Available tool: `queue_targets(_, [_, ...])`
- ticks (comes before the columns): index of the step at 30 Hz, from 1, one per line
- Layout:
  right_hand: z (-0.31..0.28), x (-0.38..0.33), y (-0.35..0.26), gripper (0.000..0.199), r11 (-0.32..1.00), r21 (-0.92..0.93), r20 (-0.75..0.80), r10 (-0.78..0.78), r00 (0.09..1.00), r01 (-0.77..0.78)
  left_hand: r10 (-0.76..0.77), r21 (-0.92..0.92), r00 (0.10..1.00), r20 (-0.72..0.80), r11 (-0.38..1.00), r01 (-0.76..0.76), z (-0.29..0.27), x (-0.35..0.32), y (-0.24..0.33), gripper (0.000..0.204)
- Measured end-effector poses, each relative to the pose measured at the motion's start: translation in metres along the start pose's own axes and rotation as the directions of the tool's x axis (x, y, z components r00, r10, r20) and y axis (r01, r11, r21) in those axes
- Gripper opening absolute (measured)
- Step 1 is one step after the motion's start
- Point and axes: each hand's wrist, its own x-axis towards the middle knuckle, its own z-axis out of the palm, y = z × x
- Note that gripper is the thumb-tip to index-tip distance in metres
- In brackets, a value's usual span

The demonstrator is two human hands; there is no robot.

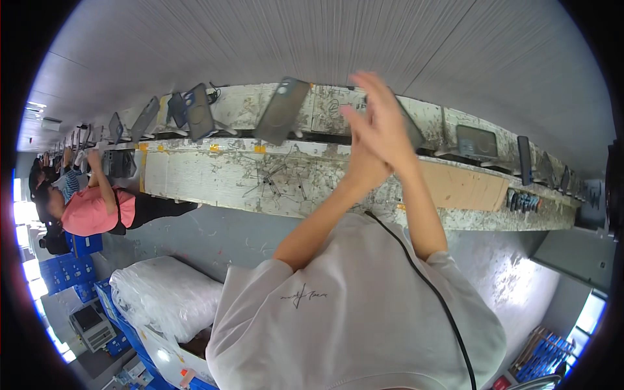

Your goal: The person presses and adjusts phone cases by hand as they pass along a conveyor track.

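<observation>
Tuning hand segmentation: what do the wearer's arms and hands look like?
Left hand and right hand are ungloved, forearms bare below the short sleeves of a pale grey T-shirt. The shirt has a dark script-like marking; a black cable runs over it.

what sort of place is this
Probably a factory workshop, likely a production line: a long, worn bench runs beside a row of what look like phone cases, another person stands farther along it, and blue boxes are stacked behind.
</observation>
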Motion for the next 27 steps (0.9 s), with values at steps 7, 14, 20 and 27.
queue_targets(7, [0.116, 0.004, 0.024, 0.112, 0.775, -0.617, 0.022, 0.191, 0.981, -0.137, -0.391, -0.237, 0.92, -0.015, 0.896, 0.376, -0.087, -0.091, -0.01, 0.017])
queue_targets(14, [0.034, -0.044, 0.076, 0.119, 0.717, -0.681, 0.013, 0.213, 0.977, -0.147, 0.055, 0.445, 0.92, -0.387, 0.886, 0.134, -0.171, -0.002, -0.122, 0.064])
queue_targets(20, [-0.053, -0.074, 0.099, 0.108, 0.781, -0.584, -0.044, 0.239, 0.97, -0.219, -0.122, 0.472, 0.992, -0.005, 0.875, 0.11, -0.083, 0.039, -0.097, 0.114])
queue_targets(27, [-0.023, -0.026, 0.021, 0.085, 0.973, -0.225, -0.005, -0.047, 0.999, 0.044, -0.056, 0.228, 0.997, -0.052, 0.971, 0.067, 0.001, 0.036, -0.046, 0.111])
